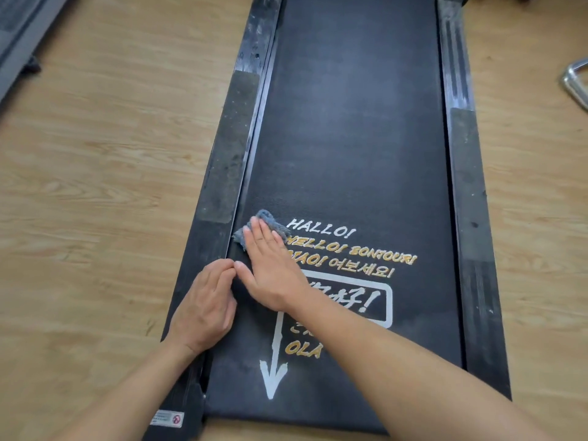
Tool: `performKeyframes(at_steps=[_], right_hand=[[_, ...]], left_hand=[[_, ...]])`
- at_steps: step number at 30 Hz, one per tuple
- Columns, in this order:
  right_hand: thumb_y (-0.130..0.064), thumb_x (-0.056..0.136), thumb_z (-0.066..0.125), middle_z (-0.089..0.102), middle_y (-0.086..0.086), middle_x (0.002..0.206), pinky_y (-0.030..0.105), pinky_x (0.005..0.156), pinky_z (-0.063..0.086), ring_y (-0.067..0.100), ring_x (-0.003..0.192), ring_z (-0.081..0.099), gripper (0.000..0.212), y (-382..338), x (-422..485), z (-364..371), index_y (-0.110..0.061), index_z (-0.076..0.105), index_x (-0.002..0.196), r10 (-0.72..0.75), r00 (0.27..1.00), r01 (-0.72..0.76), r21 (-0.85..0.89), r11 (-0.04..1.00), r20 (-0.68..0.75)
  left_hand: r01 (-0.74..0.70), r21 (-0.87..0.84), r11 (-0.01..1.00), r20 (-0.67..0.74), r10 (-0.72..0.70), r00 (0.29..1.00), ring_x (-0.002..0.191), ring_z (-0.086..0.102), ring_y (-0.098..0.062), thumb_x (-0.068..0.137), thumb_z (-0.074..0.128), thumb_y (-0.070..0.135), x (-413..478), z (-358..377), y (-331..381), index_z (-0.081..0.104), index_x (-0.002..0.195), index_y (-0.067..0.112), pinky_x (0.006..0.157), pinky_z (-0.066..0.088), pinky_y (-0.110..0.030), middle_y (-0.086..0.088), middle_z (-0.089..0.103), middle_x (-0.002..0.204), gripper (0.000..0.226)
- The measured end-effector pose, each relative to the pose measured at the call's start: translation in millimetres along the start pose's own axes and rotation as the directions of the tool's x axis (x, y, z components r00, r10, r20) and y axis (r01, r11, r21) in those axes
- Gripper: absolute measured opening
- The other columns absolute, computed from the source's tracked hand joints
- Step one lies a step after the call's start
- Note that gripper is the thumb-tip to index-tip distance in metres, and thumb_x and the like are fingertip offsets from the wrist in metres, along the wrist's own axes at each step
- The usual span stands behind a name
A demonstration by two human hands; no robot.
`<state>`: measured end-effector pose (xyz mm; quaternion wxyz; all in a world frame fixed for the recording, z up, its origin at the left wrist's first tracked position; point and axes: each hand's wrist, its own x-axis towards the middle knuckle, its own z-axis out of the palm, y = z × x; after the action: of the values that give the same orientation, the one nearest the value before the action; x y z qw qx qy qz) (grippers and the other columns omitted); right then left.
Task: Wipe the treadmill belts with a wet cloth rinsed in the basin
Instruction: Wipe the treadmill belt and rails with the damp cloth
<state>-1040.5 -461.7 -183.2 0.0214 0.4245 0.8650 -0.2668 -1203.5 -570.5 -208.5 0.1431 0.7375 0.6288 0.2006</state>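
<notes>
A black treadmill belt runs up the middle of the view, printed with white and gold greetings and a white arrow. A grey-blue cloth lies bunched on the belt near its left edge, beside the word HALLO. My right hand lies flat, fingers together, pressing on the cloth; most of the cloth is hidden under the fingers. My left hand rests palm down across the left side rail and the belt's edge, its fingertips touching my right thumb. No basin is in view.
Light wooden floor lies on both sides of the treadmill. The right side rail is dusty. Another machine's grey frame sits at the top left. A shiny metal loop lies at the right edge.
</notes>
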Motion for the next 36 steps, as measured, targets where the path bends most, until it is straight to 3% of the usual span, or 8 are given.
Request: performKeyframes(at_steps=[4,9,14,20,25,29,32,36], right_hand=[[-0.061,0.107,0.019,-0.011,0.005,0.173,0.040,0.130,-0.001,0.015,0.158,-0.015,0.079,38.4,-27.8,-13.0,-0.012,0.001,0.165,-0.002,0.999,0.007,-0.151,0.989,0.034],[-0.075,0.100,0.018,-0.025,0.003,0.169,0.036,0.128,-0.009,0.013,0.154,-0.028,0.094,111.1,-123.9,-26.0,-0.012,-0.012,0.163,0.278,0.960,-0.279,-0.164,0.946,-0.032],[-0.078,0.094,0.018,-0.020,0.001,0.171,0.036,0.129,-0.002,0.012,0.156,-0.023,0.099,183.6,-207.4,-47.1,-0.013,-0.009,0.164,0.641,0.760,-0.647,-0.028,0.762,-0.111],[-0.072,0.091,0.017,-0.011,0.010,0.173,0.046,0.130,-0.001,0.019,0.158,-0.016,0.100,172.9,-192.4,-39.5,-0.006,-0.001,0.164,0.765,0.612,-0.720,0.257,0.644,-0.203],[-0.050,0.107,0.030,-0.021,0.004,0.170,0.038,0.126,-0.012,0.013,0.154,-0.028,0.079,108.7,-144.3,-13.8,-0.011,-0.008,0.164,0.544,0.820,-0.522,0.159,0.838,-0.177],[-0.024,0.098,0.040,-0.023,0.007,0.170,0.041,0.128,-0.010,0.017,0.155,-0.028,0.082,36.2,-83.4,9.7,-0.009,-0.007,0.164,0.264,0.960,-0.258,0.067,0.964,-0.097],[-0.023,0.092,0.042,-0.015,0.010,0.171,0.046,0.128,-0.004,0.021,0.158,-0.019,0.086,-15.0,-37.7,26.7,-0.007,0.000,0.165,0.075,0.997,-0.074,0.034,0.997,-0.008],[-0.029,0.104,0.036,-0.015,0.010,0.172,0.041,0.129,-0.002,0.021,0.159,-0.015,0.074,-30.2,-16.8,30.0,-0.007,-0.001,0.164,-0.025,0.999,0.030,-0.132,0.991,0.041]], left_hand=[[-0.010,0.003,1.000,0.006,0.010,1.000,0.123,0.057,-0.034,0.088,0.044,0.009,0.1,-2.0,1.3,0.060,0.113,0.004,0.113,0.037,-0.036,-0.010,0.057,0.127,0.030],[0.007,0.023,1.000,0.009,-0.007,1.000,0.120,0.057,-0.035,0.088,0.043,0.011,2.4,-1.2,2.5,0.060,0.112,0.004,0.108,0.041,-0.041,-0.010,0.058,0.125,0.030],[0.002,0.016,1.000,0.018,-0.003,1.000,0.119,0.058,-0.033,0.089,0.043,0.013,3.2,-1.9,5.5,0.061,0.111,0.005,0.107,0.042,-0.041,-0.009,0.058,0.124,0.030],[0.004,-0.007,1.000,0.017,-0.004,1.000,0.121,0.058,-0.034,0.090,0.041,0.011,3.7,-3.3,6.4,0.060,0.112,0.006,0.106,0.042,-0.042,-0.008,0.057,0.125,0.030],[0.004,-0.008,1.000,-0.020,-0.005,1.000,0.123,0.056,-0.036,0.087,0.044,0.007,4.2,-5.8,6.5,0.060,0.112,0.005,0.110,0.042,-0.044,-0.010,0.057,0.124,0.030],[0.045,0.011,0.999,-0.124,-0.043,0.991,0.118,0.055,-0.034,0.085,0.044,0.006,3.2,-7.4,8.7,0.060,0.109,0.005,0.106,0.040,-0.043,-0.010,0.058,0.119,0.028],[0.181,-0.008,0.983,-0.226,-0.178,0.958,0.110,0.053,-0.034,0.084,0.045,0.005,5.3,-7.8,5.7,0.058,0.109,0.007,0.096,0.038,-0.042,-0.011,0.058,0.115,0.028],[0.253,-0.026,0.967,-0.250,-0.251,0.935,0.104,0.053,-0.037,0.087,0.042,0.007,6.5,-7.6,4.5,0.056,0.111,0.008,0.092,0.039,-0.045,-0.012,0.058,0.115,0.027]])
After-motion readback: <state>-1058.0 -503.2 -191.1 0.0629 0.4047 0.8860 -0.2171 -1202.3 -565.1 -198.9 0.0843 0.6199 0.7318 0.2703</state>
